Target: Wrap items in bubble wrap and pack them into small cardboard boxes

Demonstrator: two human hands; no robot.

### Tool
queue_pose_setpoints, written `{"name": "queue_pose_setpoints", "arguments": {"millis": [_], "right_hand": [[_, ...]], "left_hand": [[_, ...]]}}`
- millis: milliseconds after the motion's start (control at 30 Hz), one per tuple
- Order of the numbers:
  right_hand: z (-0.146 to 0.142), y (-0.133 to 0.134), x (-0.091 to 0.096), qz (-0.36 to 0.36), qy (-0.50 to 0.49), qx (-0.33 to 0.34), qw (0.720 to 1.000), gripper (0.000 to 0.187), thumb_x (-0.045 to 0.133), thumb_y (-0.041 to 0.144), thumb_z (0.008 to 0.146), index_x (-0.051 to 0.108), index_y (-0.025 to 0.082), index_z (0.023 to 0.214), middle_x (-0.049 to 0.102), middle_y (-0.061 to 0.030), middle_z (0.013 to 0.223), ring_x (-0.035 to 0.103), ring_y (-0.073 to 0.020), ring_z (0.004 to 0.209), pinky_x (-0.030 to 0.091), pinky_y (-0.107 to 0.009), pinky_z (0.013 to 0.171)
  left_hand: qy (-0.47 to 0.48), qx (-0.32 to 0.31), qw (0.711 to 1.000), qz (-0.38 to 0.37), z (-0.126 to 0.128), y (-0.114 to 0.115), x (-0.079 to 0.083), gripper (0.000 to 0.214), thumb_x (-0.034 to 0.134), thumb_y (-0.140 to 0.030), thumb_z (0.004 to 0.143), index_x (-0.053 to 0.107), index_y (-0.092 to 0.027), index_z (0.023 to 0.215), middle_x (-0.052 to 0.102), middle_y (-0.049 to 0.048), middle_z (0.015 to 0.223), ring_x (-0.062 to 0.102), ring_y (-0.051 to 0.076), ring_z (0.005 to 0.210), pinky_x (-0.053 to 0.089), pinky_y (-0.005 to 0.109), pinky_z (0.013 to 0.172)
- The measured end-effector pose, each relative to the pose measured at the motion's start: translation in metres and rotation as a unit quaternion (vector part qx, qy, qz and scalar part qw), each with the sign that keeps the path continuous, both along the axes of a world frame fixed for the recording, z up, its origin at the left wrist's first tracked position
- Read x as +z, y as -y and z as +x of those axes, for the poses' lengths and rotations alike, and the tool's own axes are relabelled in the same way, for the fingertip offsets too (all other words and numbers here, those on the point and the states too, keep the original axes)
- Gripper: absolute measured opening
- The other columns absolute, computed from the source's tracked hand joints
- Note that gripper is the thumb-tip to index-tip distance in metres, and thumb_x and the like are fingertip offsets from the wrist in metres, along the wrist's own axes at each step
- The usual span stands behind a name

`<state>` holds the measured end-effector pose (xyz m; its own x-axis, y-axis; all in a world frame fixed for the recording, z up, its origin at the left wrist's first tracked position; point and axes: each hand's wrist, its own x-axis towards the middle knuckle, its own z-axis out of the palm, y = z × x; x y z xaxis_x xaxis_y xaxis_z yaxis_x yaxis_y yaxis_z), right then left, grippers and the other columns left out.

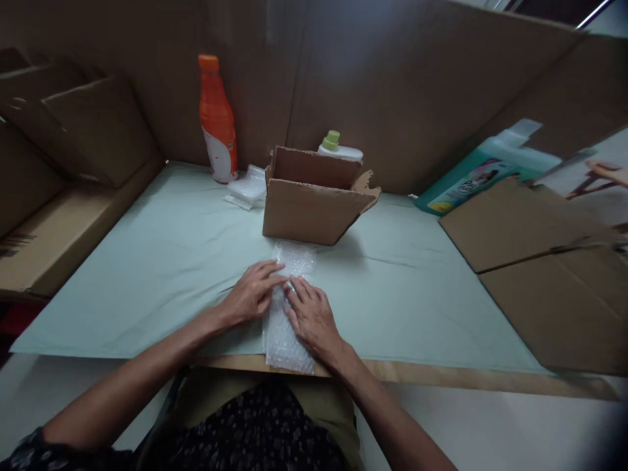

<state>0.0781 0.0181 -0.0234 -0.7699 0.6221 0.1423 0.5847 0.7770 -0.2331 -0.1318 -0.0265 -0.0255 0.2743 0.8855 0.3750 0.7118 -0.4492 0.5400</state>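
Observation:
A narrow strip of bubble wrap (289,343) lies lengthwise on the table in front of me, its near end reaching over the wooden edge. My left hand (252,288) touches its left side, index finger stretched out across it and the other fingers partly bent. On the right side my right hand (314,314) rests flat on the wrap with fingers extended. The fingertips of both hands come close together at the middle of the strip. Just beyond its far end stands a small open cardboard box (307,209).
Behind the box are a white bottle with a green cap (338,150), folded bubble wrap (249,186) and an orange bottle (217,124). A teal jug (483,171) leans at the right, behind cardboard flaps (540,261). A larger carton (73,222) stands left on the cloth-covered table (161,261).

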Motion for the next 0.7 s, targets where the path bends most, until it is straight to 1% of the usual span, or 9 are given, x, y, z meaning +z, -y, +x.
{"name": "queue_pose_setpoints", "arguments": {"millis": [100, 200, 267, 367, 467, 533, 600, 667, 700], "right_hand": [[0.021, 0.008, 0.007, -0.034, -0.054, 0.000, 0.998, 0.049, 0.057, 0.031, 0.096, 0.053, 0.017, 0.143, 0.048, -0.0168, 0.153, 0.044, -0.0309, 0.141, 0.042, -0.050, 0.110], [0.050, 0.023, 0.012, -0.085, -0.102, 0.025, 0.991, 0.051, 0.058, 0.041, 0.096, 0.053, 0.022, 0.142, 0.050, -0.0140, 0.152, 0.048, -0.0292, 0.139, 0.044, -0.049, 0.108], [0.066, 0.035, 0.014, -0.110, -0.103, 0.049, 0.987, 0.047, 0.059, 0.042, 0.095, 0.056, 0.026, 0.139, 0.054, -0.0123, 0.148, 0.051, -0.0291, 0.136, 0.045, -0.050, 0.107], [0.082, 0.053, 0.018, -0.126, -0.121, 0.053, 0.983, 0.047, 0.060, 0.042, 0.095, 0.056, 0.027, 0.139, 0.057, -0.0116, 0.145, 0.051, -0.0292, 0.136, 0.044, -0.051, 0.109], [0.094, 0.066, 0.027, -0.162, -0.162, 0.029, 0.973, 0.064, 0.061, 0.052, 0.092, 0.044, 0.028, 0.149, 0.052, -0.0122, 0.150, 0.046, -0.0307, 0.140, 0.041, -0.052, 0.113], [0.096, 0.068, 0.030, -0.197, -0.185, -0.003, 0.963, 0.083, 0.067, 0.057, 0.086, 0.032, 0.028, 0.155, 0.047, -0.0135, 0.154, 0.046, -0.0323, 0.140, 0.043, -0.052, 0.112], [0.088, 0.063, 0.028, -0.215, -0.205, -0.054, 0.953, 0.096, 0.075, 0.052, 0.079, 0.026, 0.027, 0.158, 0.047, -0.0149, 0.154, 0.049, -0.0327, 0.138, 0.046, -0.051, 0.109], [0.069, 0.050, 0.019, -0.217, -0.235, -0.110, 0.941, 0.090, 0.075, 0.041, 0.080, 0.030, 0.024, 0.156, 0.052, -0.0154, 0.148, 0.056, -0.0308, 0.130, 0.051, -0.047, 0.104], [0.057, 0.042, 0.013, -0.217, -0.250, -0.132, 0.934, 0.080, 0.071, 0.037, 0.083, 0.036, 0.022, 0.153, 0.057, -0.0151, 0.143, 0.061, -0.0293, 0.123, 0.053, -0.045, 0.100]], "left_hand": [[-0.072, -0.078, 0.994, -0.023, -0.005, 0.040, 0.017, 0.065, 0.050, 0.002, 0.074, 0.057, -0.021, 0.135, 0.054, 0.0116, 0.147, 0.038, 0.028, 0.145, 0.040, 0.052, 0.114], [-0.139, -0.119, 0.982, -0.041, -0.006, 0.065, 0.024, 0.068, 0.058, -0.003, 0.072, 0.054, -0.019, 0.138, 0.046, 0.0179, 0.153, 0.036, 0.035, 0.146, 0.038, 0.057, 0.113], [-0.160, -0.144, 0.976, -0.031, -0.004, 0.068, 0.021, 0.061, 0.061, -0.007, 0.076, 0.055, -0.019, 0.136, 0.047, 0.0195, 0.152, 0.040, 0.037, 0.143, 0.038, 0.057, 0.111], [-0.143, -0.159, 0.977, 0.008, 0.004, 0.061, 0.010, 0.037, 0.058, -0.010, 0.085, 0.064, -0.018, 0.121, 0.060, 0.0165, 0.139, 0.051, 0.033, 0.134, 0.043, 0.053, 0.108], [-0.023, -0.101, 0.995, -0.004, 0.014, 0.055, 0.004, 0.027, 0.053, -0.012, 0.089, 0.069, -0.019, 0.110, 0.072, 0.0119, 0.120, 0.062, 0.027, 0.119, 0.048, 0.047, 0.101], [0.086, -0.016, 0.993, -0.080, 0.021, 0.055, 0.007, 0.024, 0.050, -0.016, 0.091, 0.070, -0.020, 0.103, 0.076, 0.0075, 0.102, 0.069, 0.023, 0.100, 0.052, 0.040, 0.090], [0.169, 0.053, 0.969, -0.171, 0.027, 0.055, 0.012, 0.022, 0.049, -0.023, 0.092, 0.071, -0.019, 0.091, 0.073, 0.0036, 0.083, 0.067, 0.019, 0.080, 0.052, 0.032, 0.075], [0.220, 0.090, 0.946, -0.221, 0.032, 0.053, 0.016, 0.023, 0.049, -0.028, 0.090, 0.070, -0.017, 0.088, 0.069, 0.0022, 0.076, 0.063, 0.017, 0.070, 0.048, 0.028, 0.066], [0.238, 0.109, 0.938, -0.227, 0.034, 0.051, 0.017, 0.024, 0.051, -0.030, 0.088, 0.069, -0.015, 0.094, 0.069, 0.0022, 0.077, 0.061, 0.016, 0.068, 0.046, 0.027, 0.064]]}}
